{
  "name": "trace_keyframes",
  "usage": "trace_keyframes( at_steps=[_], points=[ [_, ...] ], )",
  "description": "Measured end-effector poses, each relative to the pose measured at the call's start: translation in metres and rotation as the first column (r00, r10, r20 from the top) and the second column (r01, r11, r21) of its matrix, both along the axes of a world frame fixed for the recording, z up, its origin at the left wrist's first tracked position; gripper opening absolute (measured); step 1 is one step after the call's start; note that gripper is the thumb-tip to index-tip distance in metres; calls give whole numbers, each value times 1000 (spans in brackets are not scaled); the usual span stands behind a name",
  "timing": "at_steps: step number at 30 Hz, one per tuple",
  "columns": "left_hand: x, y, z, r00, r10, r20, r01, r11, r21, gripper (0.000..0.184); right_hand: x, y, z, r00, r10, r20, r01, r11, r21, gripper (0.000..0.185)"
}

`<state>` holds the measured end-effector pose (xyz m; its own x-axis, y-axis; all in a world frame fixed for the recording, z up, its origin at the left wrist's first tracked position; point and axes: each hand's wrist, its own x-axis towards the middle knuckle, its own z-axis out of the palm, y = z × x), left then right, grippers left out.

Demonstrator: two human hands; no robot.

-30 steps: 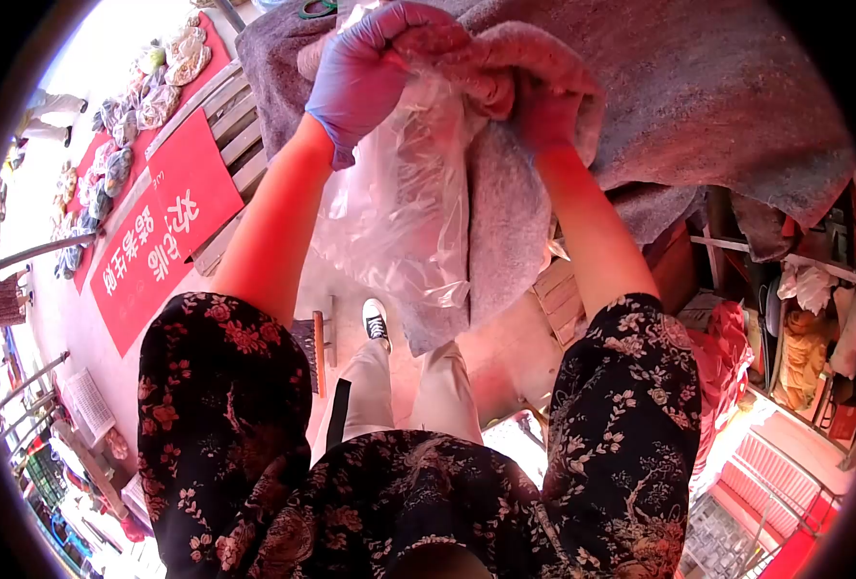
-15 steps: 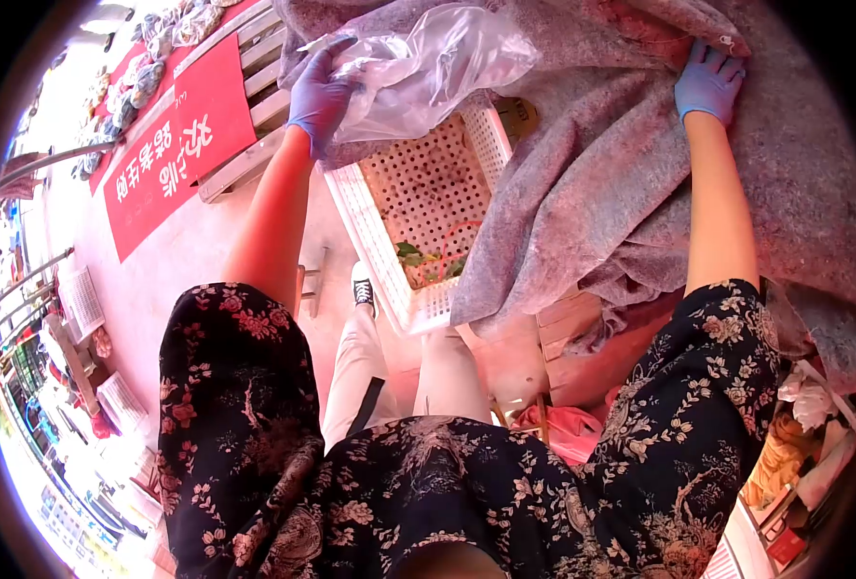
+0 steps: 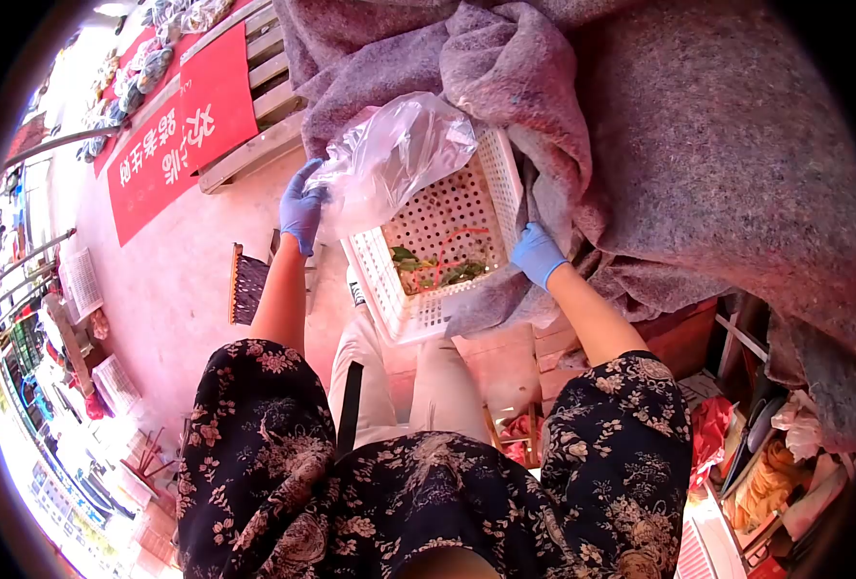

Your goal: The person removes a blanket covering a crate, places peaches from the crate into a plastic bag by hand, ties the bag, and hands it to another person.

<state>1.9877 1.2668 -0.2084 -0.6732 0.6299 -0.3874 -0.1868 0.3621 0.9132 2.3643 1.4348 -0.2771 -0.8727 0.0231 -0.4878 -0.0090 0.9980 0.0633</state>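
Observation:
My left hand (image 3: 302, 206), in a blue glove, is closed on the edge of a clear plastic bag (image 3: 389, 159). The bag hangs over the far part of a white perforated plastic crate (image 3: 362, 275). Inside the crate lie some green leaves (image 3: 466, 271) and a thin red loop. My right hand (image 3: 537, 255), gloved too, is at the crate's right rim, with its fingers closed on a fold of the grey felt blanket (image 3: 698, 164). Part of that blanket drapes over the crate's near right corner, and its bunched folds lie along the right side.
A red sign with white characters (image 3: 172, 145) leans by wooden slats (image 3: 269, 58) at the far left. A dark woven basket (image 3: 246, 285) stands on the floor left of my forearm. Cluttered shelves (image 3: 785, 482) with cloths and bags are at the lower right.
My right hand has come down and left from the far blanket to the crate's right rim. The blanket is bunched up farther back. My left hand has lowered, bringing the bag nearer.

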Motion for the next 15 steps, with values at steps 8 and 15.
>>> trace_keyframes(
  at_steps=[8, 15],
  points=[
    [11, -11, -29, 977, -47, 208, 71, 991, -111, 30, 7, 141, 81, 662, -749, 17, 709, 633, 312, 31],
    [14, 9, -56, 749, 19, 662, 72, 991, -110, 30, -30, 74, -24, 321, -691, 647, 804, -161, -572, 57]
  ],
)
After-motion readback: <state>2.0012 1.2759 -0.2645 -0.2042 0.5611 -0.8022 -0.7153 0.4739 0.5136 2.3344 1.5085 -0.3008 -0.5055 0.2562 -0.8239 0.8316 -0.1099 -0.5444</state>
